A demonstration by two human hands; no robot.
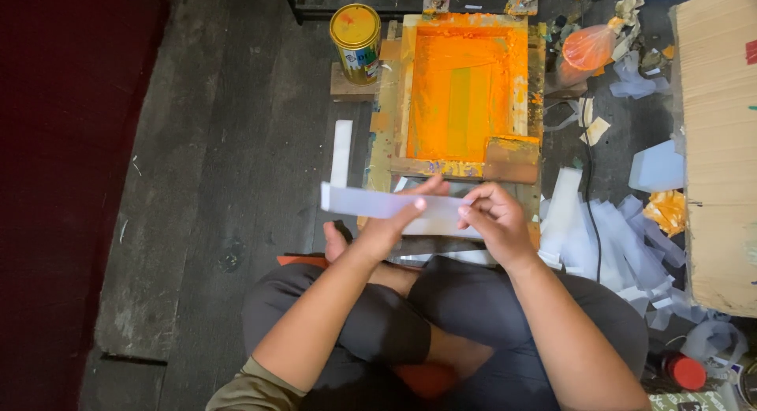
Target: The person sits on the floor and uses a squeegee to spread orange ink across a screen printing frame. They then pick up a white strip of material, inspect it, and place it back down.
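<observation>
White plastic strip [371, 202] spans between both hands [441, 218], pinched above the lap.

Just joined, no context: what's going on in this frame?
A person sits cross-legged on a dark plank floor, holding a long pale plastic strip in both hands: left hand under its middle, right hand at its right end. Ahead lies a wooden screen-printing frame coated in orange ink, with a yellow-lidded tin at its left. More pale strips are heaped to the right.
</observation>
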